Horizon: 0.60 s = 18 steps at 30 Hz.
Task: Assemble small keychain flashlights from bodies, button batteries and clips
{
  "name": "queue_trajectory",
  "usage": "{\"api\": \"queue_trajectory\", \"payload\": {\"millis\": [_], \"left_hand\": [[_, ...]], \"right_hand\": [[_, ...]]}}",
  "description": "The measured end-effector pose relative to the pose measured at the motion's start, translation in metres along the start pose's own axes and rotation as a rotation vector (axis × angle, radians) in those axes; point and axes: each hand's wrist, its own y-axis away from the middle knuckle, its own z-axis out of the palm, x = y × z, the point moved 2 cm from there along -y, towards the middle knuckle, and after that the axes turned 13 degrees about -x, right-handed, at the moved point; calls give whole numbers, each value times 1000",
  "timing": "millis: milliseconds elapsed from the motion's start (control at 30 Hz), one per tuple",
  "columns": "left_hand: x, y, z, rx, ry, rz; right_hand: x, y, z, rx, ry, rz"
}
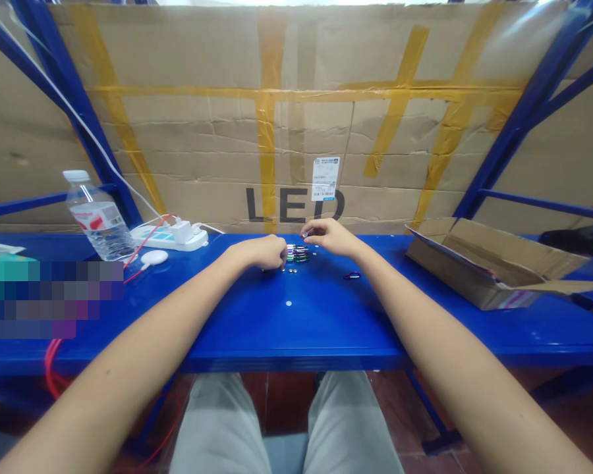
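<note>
Small round disc [305, 235] pinched in grip of right hand [332, 236], near far edge of desk [257, 322]. Left hand [271, 251] curled beside row of shiny coloured pieces [301, 254], laid between hands; whether anything is held there cannot be told. Dark clip [352, 276] set nearer. Cardboard box [447, 273] opened at right, inside partly seen. Clear water seen in capped plastic bottle [99, 220] at left.
</note>
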Motion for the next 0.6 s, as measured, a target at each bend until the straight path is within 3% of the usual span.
{"api": "queue_trajectory", "payload": {"millis": [400,600], "left_hand": [[-3,-5,7,-17,146,129],[-5,-7,8,-30,197,130]], "right_hand": [[1,1,3,-88,-28,9],[0,0,6,-117,-43,28]]}}
